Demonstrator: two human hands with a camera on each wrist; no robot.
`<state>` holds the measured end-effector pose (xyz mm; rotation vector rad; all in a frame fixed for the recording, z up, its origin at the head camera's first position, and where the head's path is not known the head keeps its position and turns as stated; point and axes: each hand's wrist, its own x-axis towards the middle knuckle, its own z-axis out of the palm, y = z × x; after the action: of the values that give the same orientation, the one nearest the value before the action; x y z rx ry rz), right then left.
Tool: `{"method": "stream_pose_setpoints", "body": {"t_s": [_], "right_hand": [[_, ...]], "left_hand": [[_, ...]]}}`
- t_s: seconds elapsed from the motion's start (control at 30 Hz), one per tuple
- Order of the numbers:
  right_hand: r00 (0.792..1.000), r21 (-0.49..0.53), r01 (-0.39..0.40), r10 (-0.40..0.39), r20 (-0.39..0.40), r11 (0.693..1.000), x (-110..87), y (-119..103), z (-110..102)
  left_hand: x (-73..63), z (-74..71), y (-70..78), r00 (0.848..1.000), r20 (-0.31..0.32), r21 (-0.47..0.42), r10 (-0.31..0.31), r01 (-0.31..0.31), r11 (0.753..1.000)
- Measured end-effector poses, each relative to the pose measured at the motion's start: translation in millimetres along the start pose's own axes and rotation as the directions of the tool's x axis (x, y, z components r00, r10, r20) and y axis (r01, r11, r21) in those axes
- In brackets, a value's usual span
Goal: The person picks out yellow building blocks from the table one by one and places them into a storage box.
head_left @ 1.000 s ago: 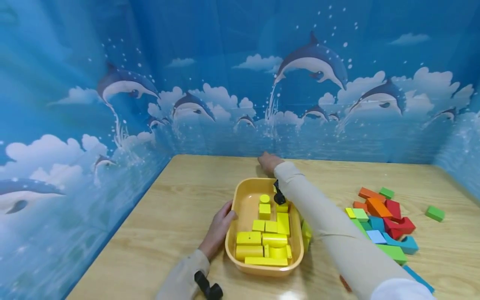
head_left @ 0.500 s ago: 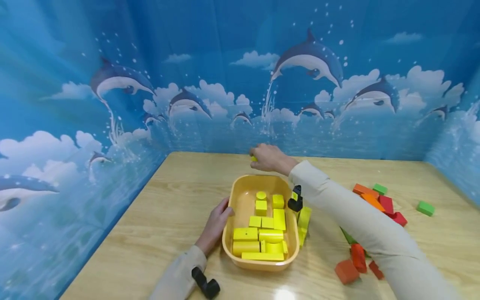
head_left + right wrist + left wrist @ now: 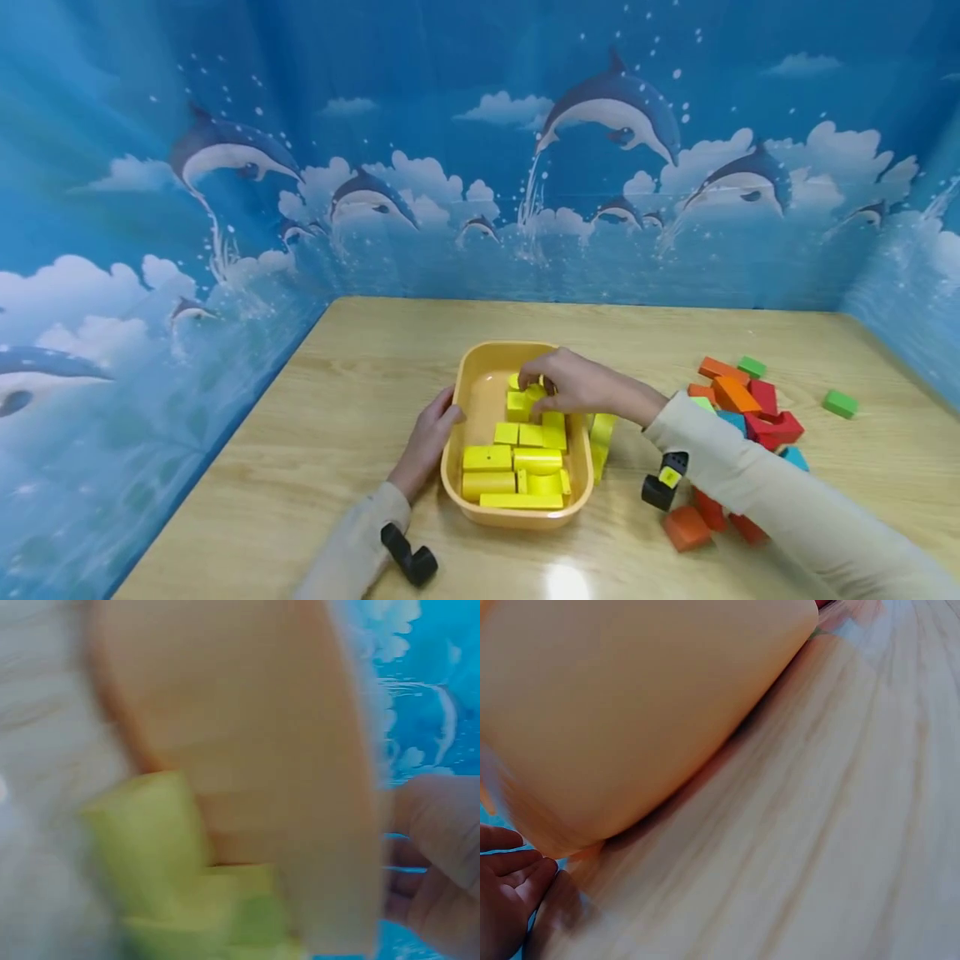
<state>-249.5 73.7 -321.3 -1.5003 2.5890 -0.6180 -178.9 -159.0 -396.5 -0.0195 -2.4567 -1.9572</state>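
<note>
A yellow-orange plastic tray stands on the table, with several yellow toy blocks inside, mostly toward its near end. My left hand holds the tray's left rim, its thumb at the edge; in the left wrist view the fingers touch the outer wall. My right hand reaches over the right rim and pinches a yellow block among the blocks at the tray's far part; the fingers partly cover it. The right wrist view is blurred and shows the outer wall and part of my right hand.
More yellow blocks stand against the tray's right outer side. A pile of red, orange, blue and green blocks lies to the right, partly behind my right sleeve. One green block lies apart. A dolphin-print curtain rises behind the table.
My right hand has come from the table's far edge back into the tray, bringing a yellow block. My left hand stays at the rim.
</note>
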Motion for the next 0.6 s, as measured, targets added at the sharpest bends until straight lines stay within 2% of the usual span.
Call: {"method": "stream_pose_setpoints", "body": {"t_s": [0.17, 0.3, 0.43, 0.6], "right_hand": [[1.0, -0.047, 0.019, -0.018, 0.006, 0.999, -6.6, 4.0, 13.6], [1.0, -0.099, 0.004, -0.003, 0.015, 0.995, -7.7, 3.1, 16.3], [1.0, -0.098, 0.004, -0.003, 0.008, 0.995, -7.4, 1.1, 16.1], [0.998, -0.145, 0.023, -0.031, -0.055, 0.989, -5.5, -4.1, 21.2]], "left_hand": [[0.8, 0.6, 1.5, 1.0, 0.009, -0.019, -0.007, 0.007, 1.0], [0.9, 0.3, 1.0, 1.0, 0.018, -0.023, -0.024, 0.025, 0.999], [1.1, -0.7, 1.4, 0.999, 0.011, -0.017, -0.037, 0.037, 0.999], [1.6, -1.8, 1.9, 0.999, 0.015, -0.018, -0.04, 0.04, 0.999]]}}
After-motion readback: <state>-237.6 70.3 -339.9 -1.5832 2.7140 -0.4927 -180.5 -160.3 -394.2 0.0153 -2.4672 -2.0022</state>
